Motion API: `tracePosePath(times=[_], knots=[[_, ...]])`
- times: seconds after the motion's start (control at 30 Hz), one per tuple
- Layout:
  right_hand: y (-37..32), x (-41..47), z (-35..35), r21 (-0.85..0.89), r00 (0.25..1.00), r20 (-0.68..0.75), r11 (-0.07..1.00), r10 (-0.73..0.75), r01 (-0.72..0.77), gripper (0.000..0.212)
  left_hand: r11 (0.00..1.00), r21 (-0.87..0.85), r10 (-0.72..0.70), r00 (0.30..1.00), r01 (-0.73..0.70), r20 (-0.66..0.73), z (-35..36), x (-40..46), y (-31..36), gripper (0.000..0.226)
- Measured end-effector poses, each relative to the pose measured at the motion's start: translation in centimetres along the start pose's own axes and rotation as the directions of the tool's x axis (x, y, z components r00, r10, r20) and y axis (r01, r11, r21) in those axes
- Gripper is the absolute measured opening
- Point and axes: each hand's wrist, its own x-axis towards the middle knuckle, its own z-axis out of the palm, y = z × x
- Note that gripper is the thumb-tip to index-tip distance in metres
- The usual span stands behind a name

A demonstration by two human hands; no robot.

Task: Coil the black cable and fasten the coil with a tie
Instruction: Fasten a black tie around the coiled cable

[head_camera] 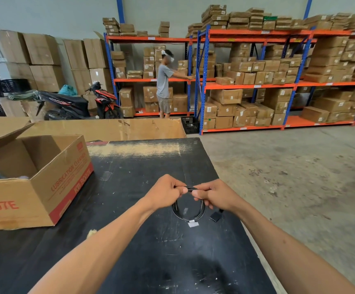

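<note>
- Warehouse; black worktop [142,262], open carton [34,187] at its left edge.
- Left grip [164,193] and right grip [215,195] both pinch the coiled black cable [188,215] near the right edge.

Warehouse clutter around my black table [142,262]

An open carton [34,187] with red print sits on the table at my 10 o'clock, cardboard sheets [108,128] behind it. At 12, a person [164,83] in a grey shirt reaches into orange-and-blue racks [257,85] full of boxes. A scooter [81,102] is parked at 11; a black crate [190,124] stands on the floor by the racks.
</note>
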Motion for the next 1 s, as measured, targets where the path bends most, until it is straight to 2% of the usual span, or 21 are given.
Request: tracePosePath(times=[0.13,0.2,0.27,0.37,0.53,0.63,0.8,0.83,0.9,0.93,1.0], knots=[[1.6,1.1,-1.9,0.043,0.988,-0.116,0.995,0.098,-0.094,0.023,0.991,0.005,-0.129,0.986,0.130,-0.109,0.6,1.0,-1.6,0.033],[3.1,1.4,-3.1,-0.152,0.962,-0.252,0.978,0.104,-0.146,0.021,0.984,0.004,-0.178,0.973,0.180,-0.151,0.7,1.5,-2.6,0.027],[4.8,1.7,-3.8,-0.397,0.941,-0.326,0.891,0.087,-0.220,0.026,0.977,-0.017,-0.214,0.962,0.214,-0.171,1.2,1.9,-3.3,0.026],[7.4,2.3,-3.4,-0.567,0.950,-0.307,0.789,0.063,-0.236,0.034,0.961,-0.102,-0.273,0.945,0.258,-0.182,2.2,2.4,-3.9,0.024],[10.6,3.6,-1.5,-0.810,0.983,-0.152,0.557,0.098,-0.181,0.042,0.913,-0.257,-0.367,0.911,0.316,-0.186,4.2,3.2,-4.7,0.014],[12.0,4.7,-0.5,-0.807,0.973,-0.158,0.546,0.168,-0.225,0.033,0.866,-0.357,-0.428,0.889,0.351,-0.164,4.7,3.6,-5.3,0.012],[12.5,5.7,0.1,-0.749,0.948,-0.167,0.591,0.270,-0.300,0.012,0.822,-0.428,-0.479,0.863,0.376,-0.161,4.3,4.0,-6.2,0.018],[12.7,5.8,0.1,-0.738,0.943,-0.163,0.599,0.291,-0.312,0.012,0.814,-0.439,-0.488,0.857,0.380,-0.164,4.2,4.0,-6.4,0.017],[12.7,5.8,0.0,-0.704,0.933,-0.162,0.624,0.322,-0.338,0.036,0.797,-0.472,-0.501,0.848,0.376,-0.171,4.1,4.1,-6.7,0.013],[12.3,5.7,0.0,-0.677,0.925,-0.164,0.643,0.343,-0.358,0.040,0.789,-0.491,-0.507,0.843,0.370,-0.180,4.1,4.1,-6.8,0.011],[11.0,5.5,-0.5,-0.565,0.919,-0.178,0.727,0.353,-0.389,0.039,0.769,-0.533,-0.522,0.827,0.353,-0.206,4.2,4.1,-6.9,0.011]])
